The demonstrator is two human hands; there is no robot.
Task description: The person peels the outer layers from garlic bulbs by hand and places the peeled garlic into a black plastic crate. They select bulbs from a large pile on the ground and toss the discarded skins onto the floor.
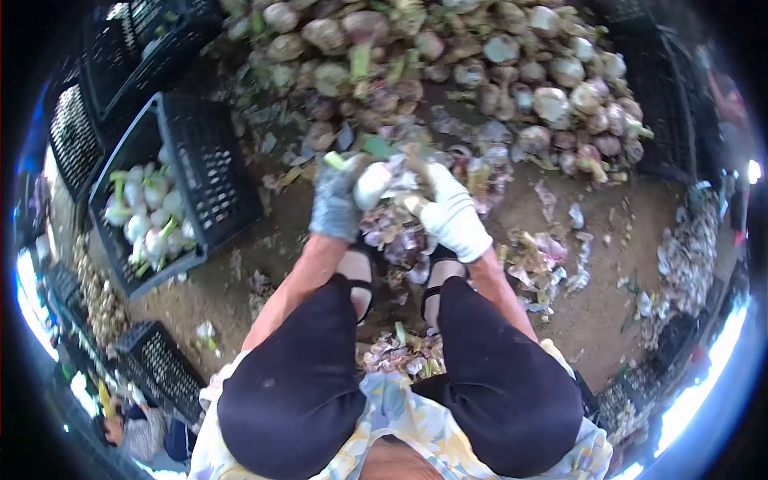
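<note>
My left hand (pixel 336 204), in a grey glove, is wrapped round a white garlic bulb (pixel 371 187) with a short green stem end showing above the fingers. Close beside it, my right hand (pixel 458 214), in a white glove, has its fingers bent toward the bulb; what they grip is blurred. Loose purple and white skins (pixel 400 232) lie below both hands, between my feet. Just beyond the hands rises a large heap of unpeeled garlic bulbs (pixel 552 104).
To the left, a dark plastic crate (pixel 212 172) holds cleaned white bulbs (pixel 152 210). More crates (pixel 160 364) stand behind and below it. Another garlic pile (pixel 690 252) lies at the right. At the lower left, another person (pixel 144 432) is partly visible.
</note>
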